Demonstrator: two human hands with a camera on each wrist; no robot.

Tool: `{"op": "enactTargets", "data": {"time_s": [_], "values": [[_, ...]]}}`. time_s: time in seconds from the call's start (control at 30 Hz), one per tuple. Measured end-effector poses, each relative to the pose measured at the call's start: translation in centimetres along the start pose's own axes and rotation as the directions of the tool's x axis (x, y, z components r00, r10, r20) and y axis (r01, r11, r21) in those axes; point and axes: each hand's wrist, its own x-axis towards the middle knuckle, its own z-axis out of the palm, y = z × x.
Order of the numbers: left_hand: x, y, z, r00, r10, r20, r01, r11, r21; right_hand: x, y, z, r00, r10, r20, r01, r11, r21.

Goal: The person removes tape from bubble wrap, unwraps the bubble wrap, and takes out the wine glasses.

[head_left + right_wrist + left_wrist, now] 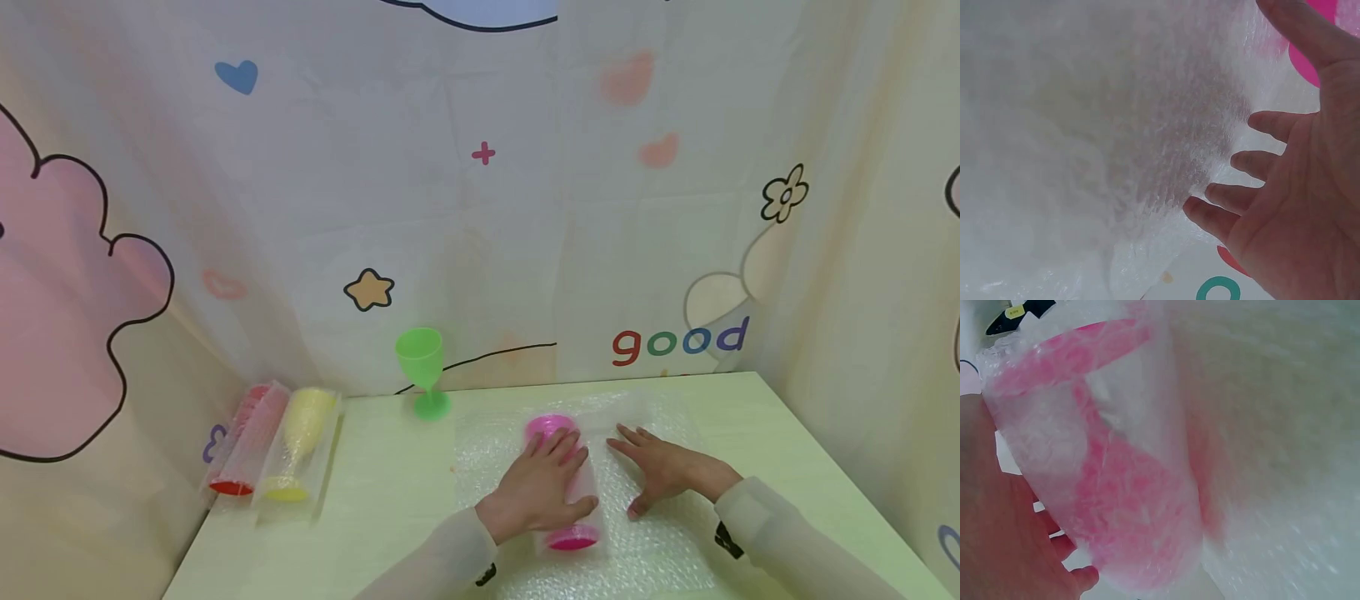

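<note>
A pink plastic goblet (1125,500) lies on its side on a sheet of bubble wrap (660,542) spread over the counter (390,508), its rim toward the back and its foot toward the person. Clear wrap covers it along its length, while a wide flat stretch of the sheet reaches out to the right. The left hand (542,490) rests over the covered goblet with fingers spread, gripping nothing that shows. The right hand (663,471) is also spread, its fingers apart at the loose wrap just beside the goblet; whether it presses on the sheet or only hovers cannot be told.

Judging by how things lie, the wrapping is past its halfway point. A red goblet (243,446) and a yellow goblet (303,429), each bundled in wrap, lie side by side at the left edge of the counter and look finished. The pink one seems part-way through: it has some wrap around it, but much of the sheet is not yet rolled on. Whether anything fastens the wrap is too small to tell. A green goblet (422,358) stands upright and bare at the back of the counter, apparently the one left to do.
</note>
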Motion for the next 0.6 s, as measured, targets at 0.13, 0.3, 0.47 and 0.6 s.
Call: {"op": "enactTargets", "data": {"time_s": [0.13,0.3,0.47,0.6], "values": [[-1.1,-1.0,-0.1,1.0,0.002,-0.006,-0.002,0.999,-0.047,0.1,0.1,0.1,1.0,0.003,-0.002,-0.003,1.0,-0.006],[-2.2,-2.5,-0.1,0.999,0.01,-0.033,-0.012,0.996,-0.091,0.1,0.2,0.2,1.0,-0.011,-0.02,0.011,1.0,-0.004],[-3.3,-3.6,0.0,0.997,0.032,-0.072,-0.039,0.995,-0.092,0.1,0.4,0.2,1.0,-0.017,-0.023,0.017,1.0,0.001],[-4.0,-4.3,0.3,0.994,0.046,-0.095,-0.056,0.993,-0.103,0.2,0.5,0.3,1.0,-0.005,-0.01,0.005,1.0,0.0]]}}
